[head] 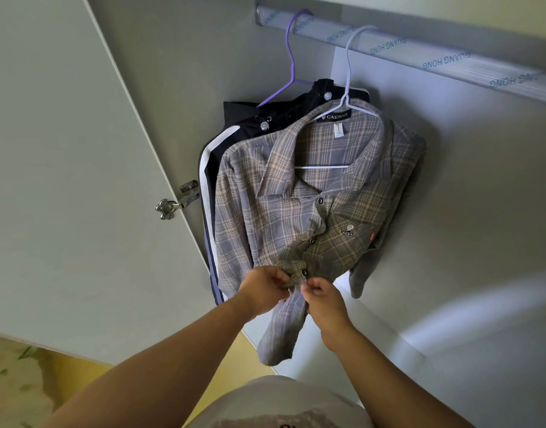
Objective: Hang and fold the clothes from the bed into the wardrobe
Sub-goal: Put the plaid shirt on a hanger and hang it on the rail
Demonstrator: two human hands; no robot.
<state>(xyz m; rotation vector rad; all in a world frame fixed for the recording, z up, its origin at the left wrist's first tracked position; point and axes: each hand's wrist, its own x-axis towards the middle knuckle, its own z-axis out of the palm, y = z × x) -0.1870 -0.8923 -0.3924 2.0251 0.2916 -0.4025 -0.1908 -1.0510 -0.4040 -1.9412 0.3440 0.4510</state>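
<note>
**Pinching the Front of a Hung Shirt**

Shows the plaid shirt (312, 217) at the centre of the view, draped on a white hanger (347, 88) hooked over the wardrobe rail (435, 55) at 1 o'clock. Reads "CAESAR" on the neck label and again on the chest pocket.

Pinches one front edge of the shirt at 6 o'clock with the left hand (262, 288), fingers curled onto the cloth. Grasps the facing edge with the right hand (324, 299), thumb and forefinger closed on fabric just beside a dark snap button (304, 273). Brings both hands close together, one on either side of that snap. Lets the hem and one sleeve dangle below the hands.

Tucks a dark garment (244, 114) with a white side stripe just behind the shirt, toward 10 o'clock, on a purple hanger (289, 61) hooked over the same rail.

Sets the open wardrobe door (64, 149) at 9 o'clock, with a metal hinge (173, 205) at its inner edge. Catches a patch of yellow floor (77, 369) at 7 o'clock.
</note>
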